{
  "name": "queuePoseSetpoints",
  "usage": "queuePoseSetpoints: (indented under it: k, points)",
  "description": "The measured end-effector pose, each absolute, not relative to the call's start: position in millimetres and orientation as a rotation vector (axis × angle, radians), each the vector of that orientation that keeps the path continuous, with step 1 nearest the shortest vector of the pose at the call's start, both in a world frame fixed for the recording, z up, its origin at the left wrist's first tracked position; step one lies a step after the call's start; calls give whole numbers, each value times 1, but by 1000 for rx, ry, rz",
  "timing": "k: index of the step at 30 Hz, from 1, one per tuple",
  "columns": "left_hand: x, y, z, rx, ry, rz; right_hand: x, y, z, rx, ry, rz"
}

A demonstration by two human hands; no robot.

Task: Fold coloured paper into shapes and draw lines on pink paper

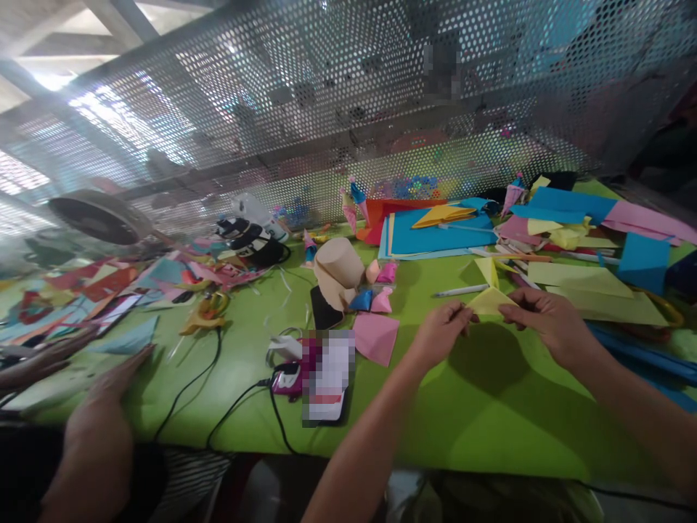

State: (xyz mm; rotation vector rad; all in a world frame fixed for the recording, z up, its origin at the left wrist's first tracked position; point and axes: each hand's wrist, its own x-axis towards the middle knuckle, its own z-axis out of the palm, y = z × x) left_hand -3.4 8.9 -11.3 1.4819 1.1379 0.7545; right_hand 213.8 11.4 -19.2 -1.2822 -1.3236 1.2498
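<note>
Both hands at one small piece of yellow paper [492,301], held up in front of the body over the green tabletop [435,428]. Left hand [442,333]: thumb and fingertips pinch its near left corner. Right hand [544,317]: the same pinch on the right corner; neither hand is clenched. Step in hand, as judged: folding or shaping the sheet. A further crease would call for matched edges and light, even pressure, since the paper looks thin and easily bent. Piece reads as roughly triangular, flat-faced; whether the brighter yellow points behind belong to it, cannot tell. Nearby materials: slim white pen [462,290] just beyond the left hand; smooth, flat pale yellow sheets [593,290] to the right; a pink square [375,338], slightly curled; a matte beige roll [338,265], cylindrical, with a loose strip; large blue sheets [414,243] behind.
</note>
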Motion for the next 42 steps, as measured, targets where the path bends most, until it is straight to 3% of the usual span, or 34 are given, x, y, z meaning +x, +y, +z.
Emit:
queuePoseSetpoints:
  k: [10,18,34,42]
  points:
    - [-22,17,-17,1431,1257,935,222,19,-21,-1318,-1209,1194]
    - [-7,10,-12,1776,1181,844,218,15,-24,-1291,-1277,1266]
    - [-9,9,-16,1744,1263,727,211,16,-25,-1230,-1415,1216]
    - [-8,11,-14,1704,1062,746,198,9,-20,-1231,-1564,1178]
